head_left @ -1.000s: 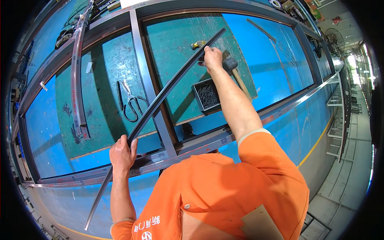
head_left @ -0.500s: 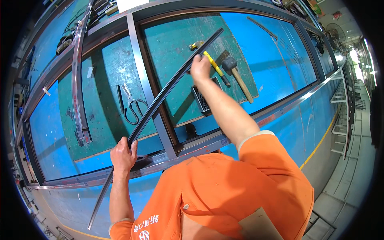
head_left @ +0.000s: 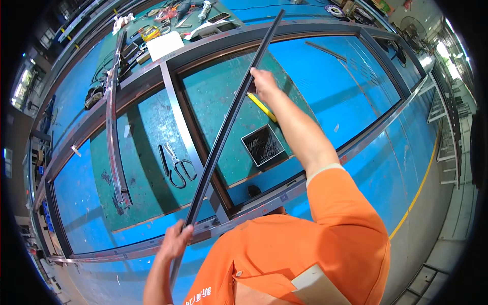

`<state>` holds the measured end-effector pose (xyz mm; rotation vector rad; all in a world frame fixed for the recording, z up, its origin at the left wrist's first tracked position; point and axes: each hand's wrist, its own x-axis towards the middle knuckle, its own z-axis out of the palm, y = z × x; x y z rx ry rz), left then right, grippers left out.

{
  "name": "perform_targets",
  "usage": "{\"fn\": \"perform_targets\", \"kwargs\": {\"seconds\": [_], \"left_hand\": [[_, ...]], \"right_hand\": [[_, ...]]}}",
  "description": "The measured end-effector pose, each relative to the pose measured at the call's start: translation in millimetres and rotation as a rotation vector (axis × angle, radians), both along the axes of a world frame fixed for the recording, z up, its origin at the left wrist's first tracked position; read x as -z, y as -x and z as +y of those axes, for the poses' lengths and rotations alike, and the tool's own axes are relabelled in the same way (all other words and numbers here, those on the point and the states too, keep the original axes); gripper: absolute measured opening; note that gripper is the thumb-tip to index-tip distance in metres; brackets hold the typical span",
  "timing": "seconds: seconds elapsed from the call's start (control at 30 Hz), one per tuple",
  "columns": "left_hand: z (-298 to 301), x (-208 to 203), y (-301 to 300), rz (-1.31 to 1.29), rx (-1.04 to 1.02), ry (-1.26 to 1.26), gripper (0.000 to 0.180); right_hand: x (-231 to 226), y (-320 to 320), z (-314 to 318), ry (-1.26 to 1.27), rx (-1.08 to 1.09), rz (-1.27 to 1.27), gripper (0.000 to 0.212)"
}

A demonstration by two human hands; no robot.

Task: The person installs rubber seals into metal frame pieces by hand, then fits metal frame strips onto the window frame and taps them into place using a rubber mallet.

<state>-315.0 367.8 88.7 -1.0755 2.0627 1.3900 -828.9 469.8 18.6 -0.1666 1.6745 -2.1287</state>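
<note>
A long dark metal strip (head_left: 223, 128) slants across the view, held up above a large metal window frame (head_left: 109, 252). My left hand (head_left: 176, 241) is closed round it near its lower end. Farther up, my right hand (head_left: 264, 84) grips the same strip, whose tip reaches beyond the frame's far rail. Beneath my right forearm shows a yellow hammer handle (head_left: 262, 107); the rest of the hammer is hidden. A square box (head_left: 262, 145) of small dark pieces stands nearer me. Scissors (head_left: 179, 165) lie left of the frame's crossbar (head_left: 180, 114).
Another long metal profile (head_left: 113, 132) lies across the frame at left. Tools and a white sheet (head_left: 165, 47) crowd the far bench. A thin dark strip (head_left: 325, 52) rests on the blue surface (head_left: 325, 84) at right. A fan (head_left: 412, 29) stands at far right.
Both hands have turned the strip steeper, its far tip now past the frame's far rail. The left hand has come nearer my body. My view has shifted, and the mallet is now hidden.
</note>
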Motion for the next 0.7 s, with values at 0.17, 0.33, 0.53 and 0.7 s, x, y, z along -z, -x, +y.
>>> {"fn": "perform_targets", "kwargs": {"seconds": [0.17, 0.33, 0.53, 0.7], "left_hand": [[5.0, 39.6, 8.0, 0.181, 0.016, 0.246, 0.038], [-1.3, 48.0, 66.1, 0.208, 0.087, 0.392, 0.042], [-4.4, 50.9, 96.7, 0.236, 0.104, 0.373, 0.043], [-8.1, 56.5, 100.4, 0.229, 0.086, 0.299, 0.042]], "right_hand": [[25.5, -33.8, 14.5, -0.334, -0.21, 0.095, 0.037], [78.1, -118.6, 103.3, -1.174, -0.587, 1.222, 0.018], [99.1, -132.4, 117.5, -1.345, -0.662, 1.215, 0.017], [81.2, -126.9, 124.7, -1.306, -0.694, 1.212, 0.012]]}}
